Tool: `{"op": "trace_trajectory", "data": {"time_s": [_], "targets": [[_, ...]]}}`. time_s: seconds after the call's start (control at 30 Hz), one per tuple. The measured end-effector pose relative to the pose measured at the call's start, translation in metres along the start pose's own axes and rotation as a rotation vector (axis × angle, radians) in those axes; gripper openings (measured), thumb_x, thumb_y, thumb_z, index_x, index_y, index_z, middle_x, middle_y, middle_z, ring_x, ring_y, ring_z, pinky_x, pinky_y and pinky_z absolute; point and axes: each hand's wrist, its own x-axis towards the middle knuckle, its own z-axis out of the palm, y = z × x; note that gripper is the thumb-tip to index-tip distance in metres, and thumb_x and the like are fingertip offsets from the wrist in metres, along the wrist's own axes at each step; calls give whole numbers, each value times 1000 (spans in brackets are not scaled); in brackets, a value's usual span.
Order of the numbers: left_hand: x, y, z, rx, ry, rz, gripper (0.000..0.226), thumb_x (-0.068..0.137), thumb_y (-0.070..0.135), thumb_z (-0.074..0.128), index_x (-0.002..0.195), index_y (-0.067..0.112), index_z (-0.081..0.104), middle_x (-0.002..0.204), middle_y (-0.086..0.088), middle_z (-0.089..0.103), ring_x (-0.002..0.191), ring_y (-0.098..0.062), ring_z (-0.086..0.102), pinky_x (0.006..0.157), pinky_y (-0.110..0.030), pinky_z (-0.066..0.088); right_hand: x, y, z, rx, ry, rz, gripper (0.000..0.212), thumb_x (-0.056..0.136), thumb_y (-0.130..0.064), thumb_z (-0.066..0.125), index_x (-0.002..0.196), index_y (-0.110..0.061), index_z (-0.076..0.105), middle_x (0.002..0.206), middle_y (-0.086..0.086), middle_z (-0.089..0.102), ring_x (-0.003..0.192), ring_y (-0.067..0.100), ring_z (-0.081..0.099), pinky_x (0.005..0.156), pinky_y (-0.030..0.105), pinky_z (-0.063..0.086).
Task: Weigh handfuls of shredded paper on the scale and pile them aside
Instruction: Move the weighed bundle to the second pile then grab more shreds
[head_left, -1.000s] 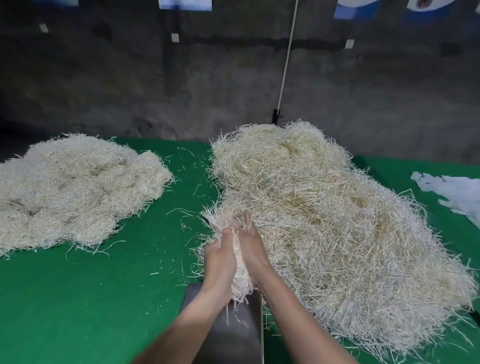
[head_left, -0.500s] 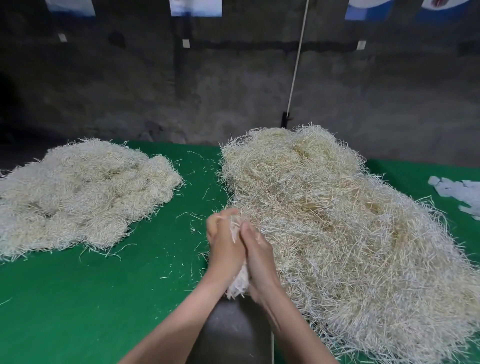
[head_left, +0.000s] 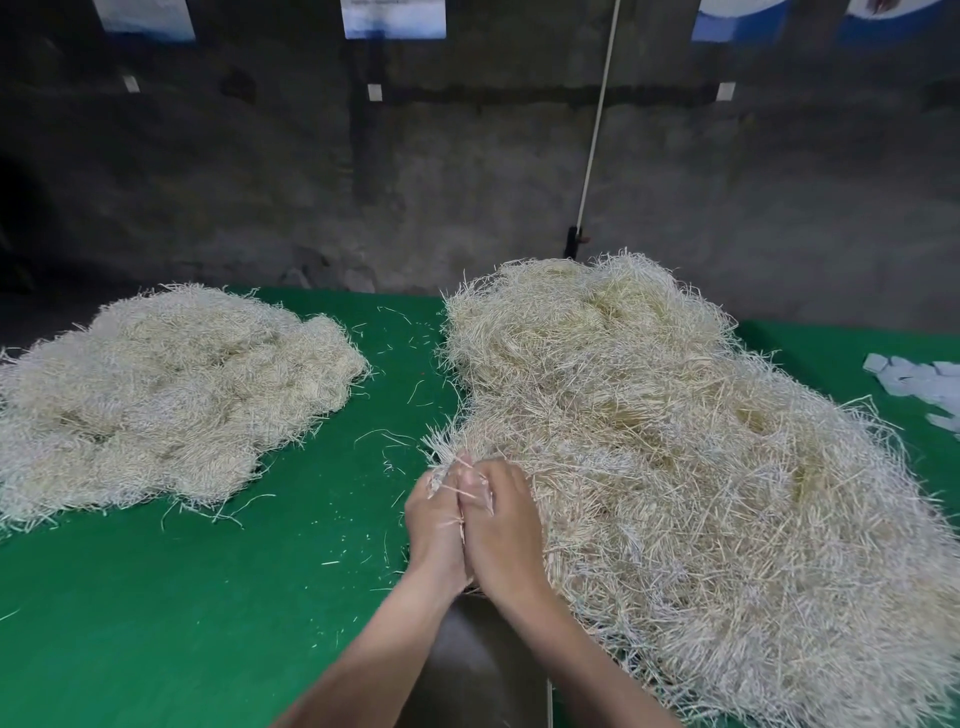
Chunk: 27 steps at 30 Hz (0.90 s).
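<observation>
A big heap of pale shredded paper (head_left: 701, 467) covers the right half of the green table (head_left: 182, 597). A flatter pile of shredded paper (head_left: 166, 389) lies at the left. My left hand (head_left: 434, 525) and my right hand (head_left: 501, 525) are pressed together at the big heap's left edge, squeezing a handful of shreds (head_left: 444, 460) between them. Strands stick out above the fingertips. Below my wrists shows the dark metal pan of the scale (head_left: 478, 665), mostly hidden by my forearms.
Loose strands are scattered on the green cloth between the two piles. White paper scraps (head_left: 919, 384) lie at the table's far right. A dark concrete wall with a white cord (head_left: 597, 130) stands behind the table.
My hands have closed tighter around the handful and the tuft hanging below them is no longer seen. The view has tilted up a little.
</observation>
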Motion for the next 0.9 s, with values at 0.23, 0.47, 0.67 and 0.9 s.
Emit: {"op": "trace_trajectory", "data": {"time_s": [0.23,0.47,0.67,0.9], "targets": [[4,7,7,60,36,-48,58,83,54,59,102,-1,59,70,-16,60,63,-25,60,69,-33,47,-3,-5,3,-135,48,-33,52,91,-50,25,66,-17,56,58,-8,47,48,1,36,48,16,28],[1,7,16,233,79,-40,46,97,40,49,121,1,56,115,-18,65,93,-25,66,77,-34,55,-4,-6,-15,-23,146,-23,72,95,-50,8,67,-8,60,54,5,52,53,12,35,52,28,37],[-5,-4,12,268,71,-123,55,96,47,45,133,6,47,128,-16,56,117,-28,54,101,-39,43,7,15,-19,138,65,172,19,97,-17,50,85,-11,63,74,19,63,53,27,46,58,26,45],[7,8,11,517,140,506,37,92,36,56,112,5,49,109,-8,54,98,-16,48,76,-29,37,-14,1,-6,271,-169,154,48,87,-67,35,130,-47,41,120,-33,44,108,-15,44,93,18,37]]}}
